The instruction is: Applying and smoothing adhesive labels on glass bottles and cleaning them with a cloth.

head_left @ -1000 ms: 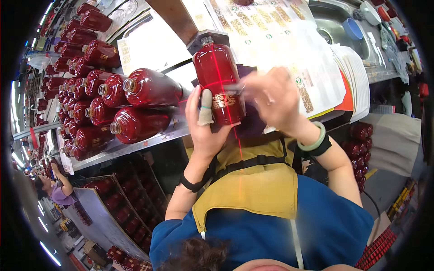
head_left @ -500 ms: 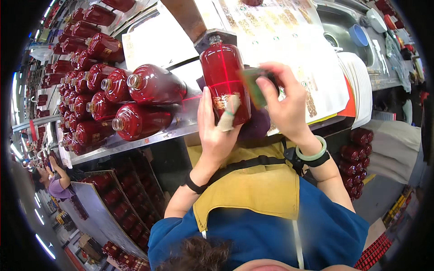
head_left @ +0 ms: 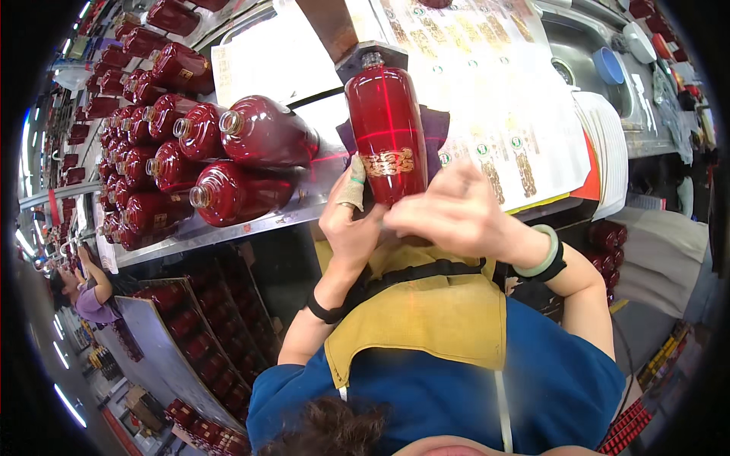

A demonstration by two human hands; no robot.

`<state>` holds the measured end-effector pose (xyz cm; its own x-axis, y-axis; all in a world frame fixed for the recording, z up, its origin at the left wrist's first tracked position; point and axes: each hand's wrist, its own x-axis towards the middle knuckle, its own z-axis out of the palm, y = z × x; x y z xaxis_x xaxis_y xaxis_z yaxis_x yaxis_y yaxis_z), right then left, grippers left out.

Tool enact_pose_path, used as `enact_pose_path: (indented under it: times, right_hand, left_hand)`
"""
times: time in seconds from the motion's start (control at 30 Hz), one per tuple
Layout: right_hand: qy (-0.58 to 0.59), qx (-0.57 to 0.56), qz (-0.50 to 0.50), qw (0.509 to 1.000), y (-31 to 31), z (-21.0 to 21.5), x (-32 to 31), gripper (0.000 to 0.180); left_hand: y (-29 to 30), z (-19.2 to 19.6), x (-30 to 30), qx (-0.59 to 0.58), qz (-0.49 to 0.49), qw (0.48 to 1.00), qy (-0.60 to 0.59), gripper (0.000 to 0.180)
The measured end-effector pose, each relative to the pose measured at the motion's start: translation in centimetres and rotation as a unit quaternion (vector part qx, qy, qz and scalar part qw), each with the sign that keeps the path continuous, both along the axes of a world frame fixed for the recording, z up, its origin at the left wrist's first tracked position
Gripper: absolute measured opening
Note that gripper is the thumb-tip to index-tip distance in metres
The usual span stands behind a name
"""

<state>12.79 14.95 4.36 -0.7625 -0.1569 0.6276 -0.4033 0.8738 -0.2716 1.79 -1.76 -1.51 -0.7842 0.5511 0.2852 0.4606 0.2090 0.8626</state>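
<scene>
While left hand (head_left: 351, 226) grips red bottle (head_left: 386, 114) low, it's super glossy | ornate gold patch (head_left: 386, 163) near bottle's base | right hand (head_left: 460, 220) blurry beside that base, can't tell if gripping

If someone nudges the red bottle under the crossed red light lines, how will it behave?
The red bottle looks apt to roll, given its rounded sides, though the left hand beside it may check that. Its glossy surface suggests it's slippery. Its smooth, undented outline suggests stiffness.
</scene>
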Motion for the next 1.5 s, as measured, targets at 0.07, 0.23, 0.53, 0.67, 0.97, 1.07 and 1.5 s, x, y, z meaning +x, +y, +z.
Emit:
enact_pose_path:
  times: [0.07, 0.23, 0.53, 0.67, 0.97, 1.07, 1.5]
  right_hand:
    - [0.031, -0.118, -0.116, 0.986, 1.2, -0.1, -1.0, 0.026]
    - [0.012, -0.045, -0.049, 0.998, 1.1, -1.4, 0.5, 0.026]
    - [0.012, -0.091, -0.102, 0.991, 0.9, -1.4, 0.3, 0.023]
    - [0.017, -0.096, -0.138, 0.986, 1.2, -0.2, -0.1, 0.024]
    - [0.035, -0.060, -0.142, 0.987, 1.0, 0.1, -0.7, 0.030]
    - [0.007, -0.063, -0.104, 0.993, 0.7, -0.7, -0.2, 0.029]
    - [0.050, -0.061, -0.160, 0.984, 1.7, -0.1, -0.5, 0.028]
  left_hand:
    - [-0.2, 0.3, -0.2, -0.015, -0.013, 0.985, 0.171, 0.064]
    - [0.6, 0.6, -0.4, -0.020, -0.009, 0.981, 0.192, 0.068]
    - [0.9, 1.6, -0.2, -0.027, -0.015, 0.979, 0.199, 0.074]
    - [0.2, -0.3, -0.1, -0.039, -0.013, 0.993, 0.115, 0.079]
    - [0.2, 0.2, -0.1, -0.052, -0.014, 0.994, 0.092, 0.075]
    - [0.5, 0.8, -0.3, -0.039, -0.025, 0.979, 0.200, 0.074]
    - [0.3, 1.2, 0.1, -0.040, -0.024, 0.977, 0.208, 0.072]
